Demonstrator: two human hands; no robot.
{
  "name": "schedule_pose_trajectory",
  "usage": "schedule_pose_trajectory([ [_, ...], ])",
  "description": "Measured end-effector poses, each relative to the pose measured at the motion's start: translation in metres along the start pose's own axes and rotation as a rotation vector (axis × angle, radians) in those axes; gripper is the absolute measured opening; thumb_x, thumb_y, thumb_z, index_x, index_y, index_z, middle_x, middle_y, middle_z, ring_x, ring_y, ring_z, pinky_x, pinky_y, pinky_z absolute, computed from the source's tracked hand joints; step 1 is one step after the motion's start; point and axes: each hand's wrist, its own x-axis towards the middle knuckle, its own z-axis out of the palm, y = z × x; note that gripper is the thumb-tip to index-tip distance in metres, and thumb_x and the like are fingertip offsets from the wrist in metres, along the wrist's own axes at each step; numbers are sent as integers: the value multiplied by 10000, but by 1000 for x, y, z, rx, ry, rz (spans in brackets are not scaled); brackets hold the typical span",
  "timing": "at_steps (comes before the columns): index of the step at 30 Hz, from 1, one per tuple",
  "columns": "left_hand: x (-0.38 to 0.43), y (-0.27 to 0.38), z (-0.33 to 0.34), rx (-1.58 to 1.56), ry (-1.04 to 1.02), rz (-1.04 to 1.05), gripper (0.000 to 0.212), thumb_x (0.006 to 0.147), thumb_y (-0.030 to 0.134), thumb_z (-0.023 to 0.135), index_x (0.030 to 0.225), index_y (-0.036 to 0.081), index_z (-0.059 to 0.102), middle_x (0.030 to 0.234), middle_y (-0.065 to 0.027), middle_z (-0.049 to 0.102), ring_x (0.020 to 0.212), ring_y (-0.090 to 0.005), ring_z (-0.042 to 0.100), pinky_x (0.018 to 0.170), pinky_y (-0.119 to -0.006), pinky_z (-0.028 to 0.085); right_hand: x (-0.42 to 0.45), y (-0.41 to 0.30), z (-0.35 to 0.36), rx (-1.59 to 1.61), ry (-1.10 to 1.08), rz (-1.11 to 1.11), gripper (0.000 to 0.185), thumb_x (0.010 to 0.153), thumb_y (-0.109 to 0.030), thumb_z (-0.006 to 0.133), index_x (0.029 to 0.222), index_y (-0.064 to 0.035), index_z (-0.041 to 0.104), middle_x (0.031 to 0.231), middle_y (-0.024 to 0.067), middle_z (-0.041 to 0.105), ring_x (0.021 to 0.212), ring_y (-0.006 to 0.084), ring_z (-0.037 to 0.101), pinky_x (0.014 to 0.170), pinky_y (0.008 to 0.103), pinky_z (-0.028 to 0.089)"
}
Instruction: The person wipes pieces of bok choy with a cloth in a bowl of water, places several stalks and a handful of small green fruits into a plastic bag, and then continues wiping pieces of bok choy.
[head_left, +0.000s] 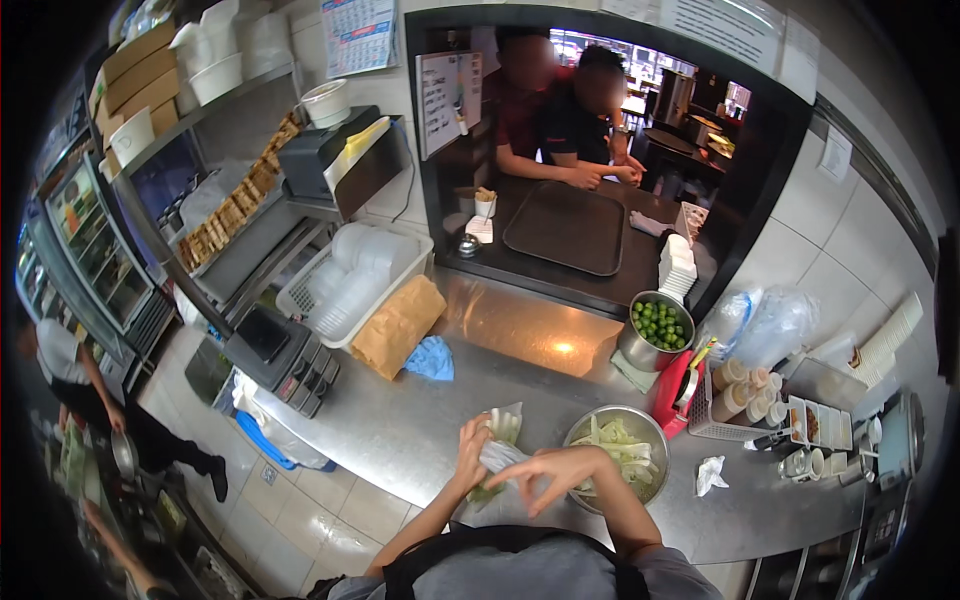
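My left hand (472, 451) grips a clear plastic bag (504, 456) over the steel counter. Pale green-white cut vegetable pieces (507, 421) show through its far end, and more green shows below my wrist. My right hand (559, 474) is at the bag's near side, with its index finger reaching across the gathered plastic. Its other fingers are blurred, and whether they pinch the plastic is hidden. Close by on the right stands a round steel bowl (661, 450) holding pale green vegetable strips (619, 444), partly covered by my right forearm.
On the steel counter (405, 442) lie a blue cloth (430, 358), a brown paper bag (397, 326) and a crumpled white tissue (711, 475). A pot of green limes (660, 322) and a basket of bottles (739, 401) stand right. Two people (570, 112) lean at the pass-through window.
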Motion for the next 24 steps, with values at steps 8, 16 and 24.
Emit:
schedule_pose_trajectory([
  [8, 5, -4, 8, 217, 55, 85, 211, 678, 119, 600, 867, 29, 576, 1062, -139, 576, 1149, -338, 417, 982, -480, 261, 81, 58, 27, -981, 1122, 338, 574, 795, -245, 599, 1285, -12, 412, 831, 156, 656, 778, 351, 648, 698, 423, 504],
  [16, 2, 8, -19, 535, -178, 131, 301, 659, 179, 649, 919, 67, 546, 893, -129, 556, 921, -298, 473, 887, -459, 274, 37, 50, -25, -1088, 751, 365, 127, 748, -109, 555, 762, -37, 658, 782, 151, 666, 733, 314, 665, 577, 403, 522],
  [24, 1, -16, 2, 573, -149, 92, 234, 640, 188, 663, 847, 111, 586, 712, -24, 574, 755, -209, 501, 693, -392, 277, 41, 50, -8, -1262, 531, 501, 174, 769, -128, 536, 844, -61, 679, 840, 111, 661, 798, 287, 639, 743, 470, 474],
])
